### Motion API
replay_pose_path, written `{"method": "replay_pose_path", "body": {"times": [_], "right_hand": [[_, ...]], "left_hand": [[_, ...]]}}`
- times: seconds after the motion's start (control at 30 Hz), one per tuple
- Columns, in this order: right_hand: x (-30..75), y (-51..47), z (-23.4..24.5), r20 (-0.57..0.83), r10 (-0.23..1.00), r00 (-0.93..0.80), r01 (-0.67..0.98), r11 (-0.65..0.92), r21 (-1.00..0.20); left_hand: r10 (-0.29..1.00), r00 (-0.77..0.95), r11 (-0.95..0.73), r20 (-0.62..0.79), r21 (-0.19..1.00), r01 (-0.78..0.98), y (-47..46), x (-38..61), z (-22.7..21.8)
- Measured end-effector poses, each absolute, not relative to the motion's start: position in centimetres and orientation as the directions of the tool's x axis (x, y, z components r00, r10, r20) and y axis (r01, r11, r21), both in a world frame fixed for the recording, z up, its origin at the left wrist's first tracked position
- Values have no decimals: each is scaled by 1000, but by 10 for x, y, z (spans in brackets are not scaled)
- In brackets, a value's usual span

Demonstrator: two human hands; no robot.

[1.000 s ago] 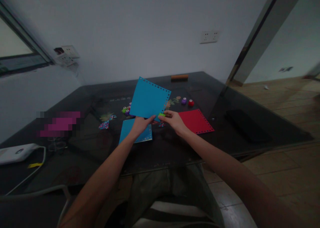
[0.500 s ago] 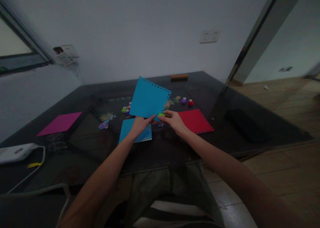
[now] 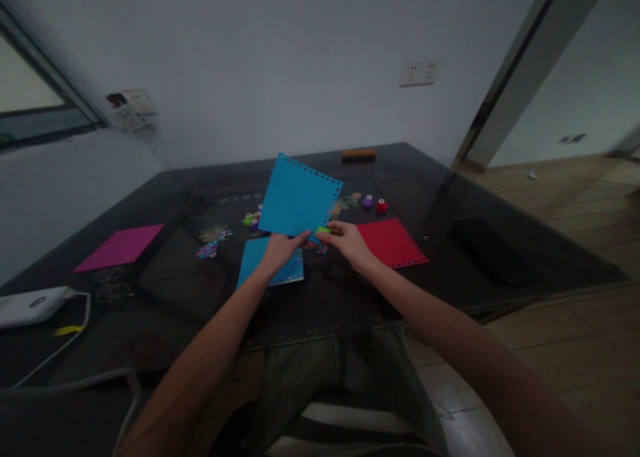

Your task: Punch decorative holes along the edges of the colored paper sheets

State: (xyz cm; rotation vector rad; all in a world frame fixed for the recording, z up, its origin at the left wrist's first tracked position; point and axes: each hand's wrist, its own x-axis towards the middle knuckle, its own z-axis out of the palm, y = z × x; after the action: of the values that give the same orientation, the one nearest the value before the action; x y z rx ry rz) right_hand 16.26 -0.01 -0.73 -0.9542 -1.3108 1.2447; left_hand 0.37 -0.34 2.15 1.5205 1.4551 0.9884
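My left hand [image 3: 281, 249] is closed on the lower edge of a blue paper sheet [image 3: 300, 197], held tilted above the table. Small shaped holes run along its top and right edges. At the sheet's lower right corner, my right hand [image 3: 349, 242] pinches a small green craft punch [image 3: 323, 231]. Beneath my left hand lies another blue sheet [image 3: 250, 260] with a punched edge. A red sheet [image 3: 393, 242], also punched along its border, rests right of my right hand. Tiny punched paper bits [image 3: 323, 249] lie under the green punch.
A purple punch [image 3: 368, 201] and a red punch [image 3: 381, 206] stand behind the red sheet; several more [image 3: 249, 221] sit partly behind the raised sheet. Left are colourful paper bits [image 3: 207, 250], a magenta sheet [image 3: 120, 247] and a white device [image 3: 35, 307] with a cable. A black object [image 3: 493, 250] lies right.
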Motion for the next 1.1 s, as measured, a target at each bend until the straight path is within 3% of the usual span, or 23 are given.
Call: {"method": "replay_pose_path", "body": {"times": [1.1], "right_hand": [[164, 5, -13, 216, 969, -123, -66, 209, -976]], "left_hand": [[993, 96, -112, 75, 874, 472, 2, 0, 11]]}}
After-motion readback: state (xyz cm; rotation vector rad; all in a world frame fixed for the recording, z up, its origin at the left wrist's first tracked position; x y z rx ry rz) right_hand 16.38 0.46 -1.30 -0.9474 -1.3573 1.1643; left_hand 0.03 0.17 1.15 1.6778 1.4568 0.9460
